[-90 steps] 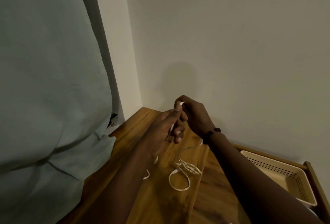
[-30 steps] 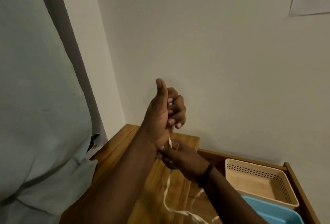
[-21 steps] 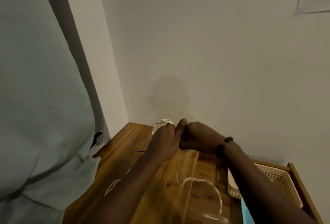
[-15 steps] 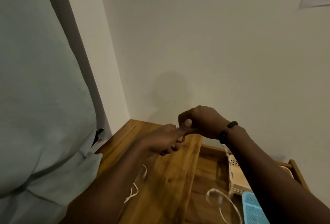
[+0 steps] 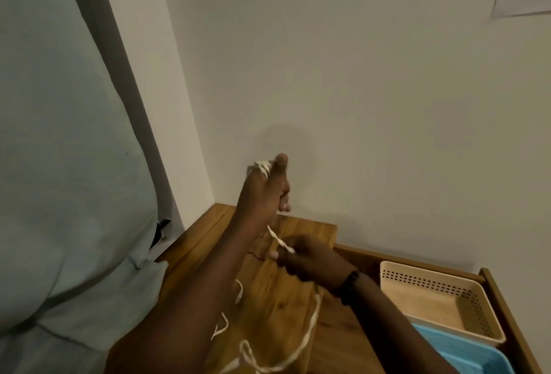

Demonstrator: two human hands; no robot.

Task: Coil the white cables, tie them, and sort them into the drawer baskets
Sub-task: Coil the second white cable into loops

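My left hand is raised upright in front of the wall, with turns of a white cable wound over its fingers. A taut strand runs down from it to my right hand, which pinches the cable just above the wooden top. The loose tail of the cable hangs from the right hand and loops across the wood. A beige perforated basket sits in the open drawer at right, with a blue basket in front of it.
A second white cable lies on the wooden cabinet top under my left forearm. A pale green curtain hangs at left. The wall stands close behind the hands. The drawer's wooden rim borders the baskets.
My left hand has risen upright with cable turns over its fingers. My right hand has dropped below it, drawing a strand downward. The view has shifted, showing more of the baskets.
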